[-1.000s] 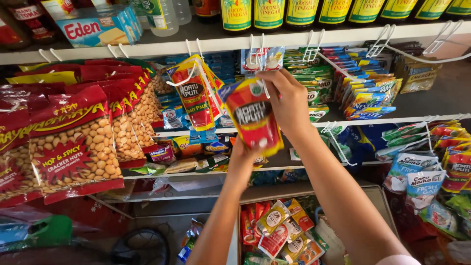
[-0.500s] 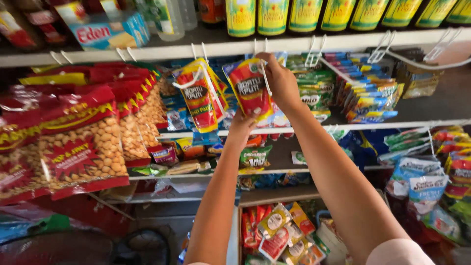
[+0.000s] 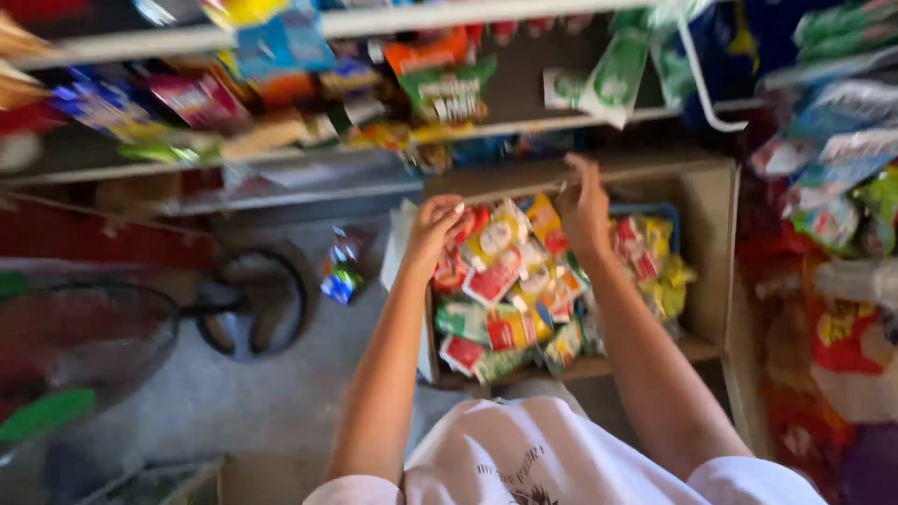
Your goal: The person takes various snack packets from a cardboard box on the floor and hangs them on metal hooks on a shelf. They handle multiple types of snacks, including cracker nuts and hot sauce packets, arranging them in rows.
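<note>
You have two hands, left (image 3: pixel 437 224) and right (image 3: pixel 582 208), over one box (image 3: pixel 708 245) at 3 o'clock, its packets (image 3: pixel 513 285) too many and blurred to count (one fan (image 3: pixel 245 301) at 9 o'clock).

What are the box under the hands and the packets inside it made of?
Box: looks like brown corrugated cardboard, matte, with open flaps; blur leaves this unsure. Packets: probably plastic or foil film, glossy and crinkled, in red, yellow and green. Both hands, left and right, reach in.
</note>
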